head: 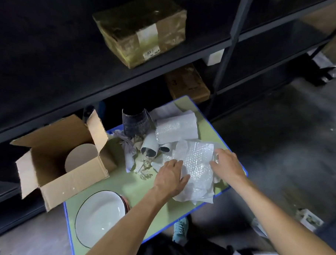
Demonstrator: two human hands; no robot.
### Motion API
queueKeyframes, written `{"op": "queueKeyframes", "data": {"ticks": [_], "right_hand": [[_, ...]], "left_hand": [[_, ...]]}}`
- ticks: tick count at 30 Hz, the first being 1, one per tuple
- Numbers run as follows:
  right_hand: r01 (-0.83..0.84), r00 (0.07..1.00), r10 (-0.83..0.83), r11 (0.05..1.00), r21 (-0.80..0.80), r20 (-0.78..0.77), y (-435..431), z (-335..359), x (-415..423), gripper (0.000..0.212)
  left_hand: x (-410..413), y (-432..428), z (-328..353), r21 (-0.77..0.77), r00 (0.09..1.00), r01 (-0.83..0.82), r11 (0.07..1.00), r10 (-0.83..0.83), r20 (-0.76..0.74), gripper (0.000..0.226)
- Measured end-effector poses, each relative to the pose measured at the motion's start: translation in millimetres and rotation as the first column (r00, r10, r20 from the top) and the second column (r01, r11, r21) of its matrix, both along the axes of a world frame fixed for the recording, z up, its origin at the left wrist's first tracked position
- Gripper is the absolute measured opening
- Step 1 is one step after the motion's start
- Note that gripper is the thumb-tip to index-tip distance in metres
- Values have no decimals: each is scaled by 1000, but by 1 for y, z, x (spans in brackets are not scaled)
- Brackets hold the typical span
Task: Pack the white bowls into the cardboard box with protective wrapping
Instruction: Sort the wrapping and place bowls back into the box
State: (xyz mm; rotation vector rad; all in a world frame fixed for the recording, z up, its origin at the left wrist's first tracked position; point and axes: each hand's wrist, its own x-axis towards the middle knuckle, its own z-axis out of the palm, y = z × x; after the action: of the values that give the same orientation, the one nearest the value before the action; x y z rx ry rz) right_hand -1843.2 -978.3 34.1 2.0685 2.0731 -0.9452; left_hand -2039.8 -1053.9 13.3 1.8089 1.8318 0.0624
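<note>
— White bowls: where do they sit?

— Stacked and bare at the near left of the worktop, just beside the near corner of the cardboard box. The box stands open on the left with one pale round thing upright inside. I cannot tell whether that is a wrapped bowl or a card disc.

— And the hands?

— Both are on the bubble wrap sheet at the right of the worktop. The left hand lies palm down on its left part, fingers straight and a little spread, pressing it flat. The right hand rests at the right edge. Its fingers look bent there, but I cannot tell whether they pinch the sheet.

— So the step, by your judgement, is laying the sheet out?

— I think so. To do it well, smooth it from the middle outward and keep it clear of the rolls and crumpled paper on the far side, so a bowl has room in the middle.

— Anything to watch?

— The sheet reaches the worktop's near right rim, and a bowl set there could tip off. Better to take one bowl from the stack, centre it, then fold the corners over its rim.
</note>
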Motion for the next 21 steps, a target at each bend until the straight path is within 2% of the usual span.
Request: {"op": "queueKeyframes", "data": {"ticks": [4, 9, 11, 15, 21], "right_hand": [[65, 996, -64, 998, 12, -69, 2, -5, -6, 25], [25, 999, -20, 995, 97, -49, -1, -1, -15, 13], [31, 999, -26, 994, 107, -48, -2, 2, -17, 16], [76, 986, -59, 991, 108, -153, -1, 22, -15, 9], [-5, 947, 69, 979, 202, -314, 1, 63, -21, 5]], "left_hand": [[-3, -1, -3, -27, 999, -11, 1000, 12, 36, 65], [-6, -3, -3, -45, 997, -31, 999, 34, 76, 66], [-7, -5, 1, -38, 994, -40, 998, 43, 95, 65], [-16, -7, 16, 35, 983, -130, 991, 124, 136, 61], [-35, -4, 48, 121, 935, -303, 945, 270, 229, 67]]}}
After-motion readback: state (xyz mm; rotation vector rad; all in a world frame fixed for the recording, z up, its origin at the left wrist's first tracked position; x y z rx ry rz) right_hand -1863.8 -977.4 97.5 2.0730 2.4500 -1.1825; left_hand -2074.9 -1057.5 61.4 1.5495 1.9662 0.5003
